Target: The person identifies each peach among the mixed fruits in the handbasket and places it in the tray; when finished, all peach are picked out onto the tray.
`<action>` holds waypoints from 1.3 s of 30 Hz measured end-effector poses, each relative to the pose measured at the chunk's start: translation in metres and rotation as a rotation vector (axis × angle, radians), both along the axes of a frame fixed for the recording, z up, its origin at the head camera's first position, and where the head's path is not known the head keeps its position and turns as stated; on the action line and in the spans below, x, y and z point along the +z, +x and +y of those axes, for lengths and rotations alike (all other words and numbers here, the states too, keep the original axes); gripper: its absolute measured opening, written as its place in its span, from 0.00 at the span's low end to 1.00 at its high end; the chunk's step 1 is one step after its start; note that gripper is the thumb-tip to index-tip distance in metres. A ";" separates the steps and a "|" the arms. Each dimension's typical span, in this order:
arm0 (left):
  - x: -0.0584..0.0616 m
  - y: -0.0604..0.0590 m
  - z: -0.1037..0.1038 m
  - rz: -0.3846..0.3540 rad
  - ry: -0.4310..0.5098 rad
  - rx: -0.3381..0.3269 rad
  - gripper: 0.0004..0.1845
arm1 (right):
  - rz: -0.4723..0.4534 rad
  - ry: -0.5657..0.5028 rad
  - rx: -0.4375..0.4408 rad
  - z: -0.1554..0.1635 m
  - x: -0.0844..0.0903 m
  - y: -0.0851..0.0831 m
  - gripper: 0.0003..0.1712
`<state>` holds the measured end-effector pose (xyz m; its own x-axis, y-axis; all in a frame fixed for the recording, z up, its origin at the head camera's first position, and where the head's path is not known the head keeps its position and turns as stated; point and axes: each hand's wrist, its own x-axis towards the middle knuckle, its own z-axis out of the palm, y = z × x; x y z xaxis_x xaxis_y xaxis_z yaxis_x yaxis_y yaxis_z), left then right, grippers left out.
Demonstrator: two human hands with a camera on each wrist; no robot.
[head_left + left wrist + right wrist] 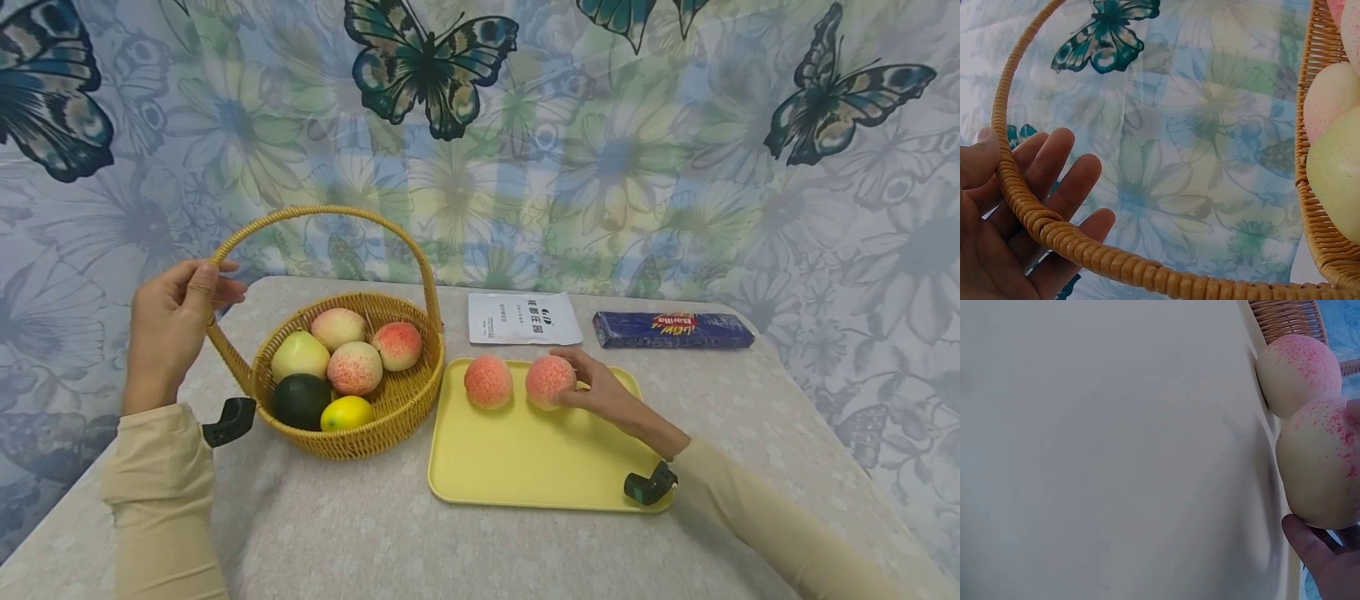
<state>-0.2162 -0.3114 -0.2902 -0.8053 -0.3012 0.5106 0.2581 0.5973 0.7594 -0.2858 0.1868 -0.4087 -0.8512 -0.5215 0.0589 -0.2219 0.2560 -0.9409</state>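
peach (550,382) is pinched in my right grip (606,393), right of centre, along the upper edge of the yellow tray (525,467); my left grip (176,312) holds the basket handle (322,211). likely a pick-up; next calls for a steady lift.

The basket (352,446) of fruit (356,368) stands left of the tray (525,467). Two peaches (489,382) sit at the tray's far side. Behind lie a packet (517,320) and, farther right, a box (645,332)
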 end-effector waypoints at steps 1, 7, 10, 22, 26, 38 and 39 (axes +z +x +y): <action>0.000 0.000 0.000 0.001 0.000 0.001 0.23 | 0.000 0.001 0.001 0.000 -0.001 0.000 0.41; -0.001 0.000 0.000 0.003 -0.005 0.003 0.23 | 0.007 0.003 -0.005 0.002 -0.007 -0.002 0.41; -0.001 0.000 0.000 0.003 -0.005 0.002 0.23 | 0.008 0.000 -0.009 0.001 -0.009 -0.002 0.40; -0.001 0.001 -0.001 0.007 -0.005 0.006 0.22 | -0.018 0.083 0.031 0.005 -0.009 -0.005 0.42; -0.001 0.001 -0.002 0.004 -0.002 0.005 0.22 | -0.019 0.093 0.044 0.007 -0.009 -0.007 0.43; 0.000 0.001 0.000 0.031 0.008 -0.012 0.22 | -0.038 0.097 0.053 0.011 -0.007 -0.007 0.43; 0.001 0.000 0.000 0.031 0.009 -0.013 0.22 | -0.039 0.094 0.054 0.011 -0.007 -0.007 0.43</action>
<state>-0.2158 -0.3115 -0.2896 -0.7931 -0.2954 0.5326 0.2890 0.5872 0.7561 -0.2931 0.1979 -0.4157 -0.8223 -0.5685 -0.0246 -0.2020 0.3321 -0.9214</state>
